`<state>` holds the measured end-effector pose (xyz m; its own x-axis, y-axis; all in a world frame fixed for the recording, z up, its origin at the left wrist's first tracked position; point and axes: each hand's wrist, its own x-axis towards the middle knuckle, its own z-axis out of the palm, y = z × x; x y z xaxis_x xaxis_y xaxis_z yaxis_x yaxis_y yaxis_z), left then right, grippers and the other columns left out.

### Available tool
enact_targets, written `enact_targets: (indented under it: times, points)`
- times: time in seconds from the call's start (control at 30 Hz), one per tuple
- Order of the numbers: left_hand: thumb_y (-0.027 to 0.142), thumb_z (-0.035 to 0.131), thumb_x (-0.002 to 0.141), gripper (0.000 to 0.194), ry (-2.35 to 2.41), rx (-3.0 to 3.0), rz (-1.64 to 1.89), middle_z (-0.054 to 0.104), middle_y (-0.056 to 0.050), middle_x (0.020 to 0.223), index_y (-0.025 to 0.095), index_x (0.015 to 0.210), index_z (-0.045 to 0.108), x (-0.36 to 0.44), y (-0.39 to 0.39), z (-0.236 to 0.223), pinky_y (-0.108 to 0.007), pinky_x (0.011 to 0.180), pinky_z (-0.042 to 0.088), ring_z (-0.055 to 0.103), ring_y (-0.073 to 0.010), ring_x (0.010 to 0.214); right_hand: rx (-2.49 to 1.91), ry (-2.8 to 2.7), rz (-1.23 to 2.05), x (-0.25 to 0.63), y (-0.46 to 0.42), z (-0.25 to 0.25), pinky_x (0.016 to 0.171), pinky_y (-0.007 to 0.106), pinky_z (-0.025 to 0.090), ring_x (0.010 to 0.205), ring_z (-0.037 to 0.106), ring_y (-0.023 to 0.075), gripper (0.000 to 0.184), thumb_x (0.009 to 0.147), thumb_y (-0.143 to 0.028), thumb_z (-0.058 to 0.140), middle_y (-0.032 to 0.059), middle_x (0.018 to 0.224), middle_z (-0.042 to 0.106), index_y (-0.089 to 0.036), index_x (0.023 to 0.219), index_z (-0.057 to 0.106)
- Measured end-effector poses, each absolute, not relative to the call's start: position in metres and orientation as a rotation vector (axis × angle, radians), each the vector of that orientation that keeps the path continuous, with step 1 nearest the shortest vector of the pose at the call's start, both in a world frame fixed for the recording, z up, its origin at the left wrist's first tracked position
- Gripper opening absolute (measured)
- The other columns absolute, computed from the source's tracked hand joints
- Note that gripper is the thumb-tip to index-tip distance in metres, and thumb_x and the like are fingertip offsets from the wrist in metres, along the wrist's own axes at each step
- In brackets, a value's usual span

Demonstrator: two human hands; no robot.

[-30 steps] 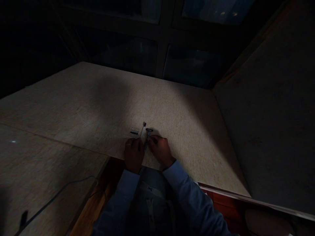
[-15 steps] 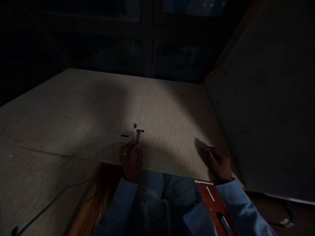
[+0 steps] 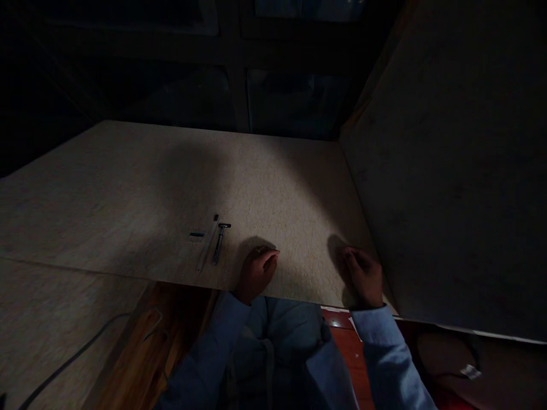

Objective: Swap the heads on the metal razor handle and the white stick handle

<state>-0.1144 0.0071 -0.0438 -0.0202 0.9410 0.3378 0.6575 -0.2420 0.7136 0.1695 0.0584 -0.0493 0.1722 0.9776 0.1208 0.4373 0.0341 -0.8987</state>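
A safety razor (image 3: 219, 242) with a dark head lies on the pale speckled tabletop (image 3: 277, 188). A thin light stick (image 3: 207, 243) lies right beside it, and a small flat packet with a dark strip (image 3: 196, 234) sits just left of both. My left hand (image 3: 257, 271) rests on the table edge right of the razor, fingers loosely curled, nothing visible in them. My right hand (image 3: 363, 274) rests further right near the table's edge, fingers also curled and empty as far as the dim light shows.
A tall pale board (image 3: 448, 171) stands along the right side of the table. A second panel (image 3: 64, 319) lies lower left with a cable (image 3: 85, 347) across it. Dark glass panes are behind the table. A reddish wooden surface (image 3: 350, 336) shows below the edge.
My left hand let go of the razor and stick and moved right along the edge. My right hand had left the razor earlier and stayed at the right. The camera view shifted right.
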Motion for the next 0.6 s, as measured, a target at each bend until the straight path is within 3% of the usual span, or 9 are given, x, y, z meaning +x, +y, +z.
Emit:
enact_targets:
  times: [0.43,0.6]
  points:
    - [0.019,0.054,0.089,0.02,1.601,1.802,1.227,0.073,-0.007,0.092,0.02,0.095,0.073,-0.117,0.0023,-0.043,-0.034,0.082,0.053,0.067,-0.0197,0.09,-1.553,-1.472,0.719,0.1696,0.0581,-0.0494,0.063,0.034,0.054,0.071,0.069,0.0249,0.052,0.079,-0.061,0.062,0.0114,0.082,0.075,-0.013,0.093,0.075]
    - [0.019,0.054,0.089,0.019,1.549,1.76,1.269,0.073,-0.007,0.091,0.019,0.094,0.072,-0.1172,0.0019,-0.0443,-0.032,0.081,0.053,0.067,-0.0186,0.088,-1.582,-1.528,0.666,0.1693,0.0587,-0.0478,0.076,0.039,0.054,0.081,0.07,0.0282,0.051,0.08,-0.06,0.06,0.0127,0.09,0.076,-0.014,0.094,0.075]
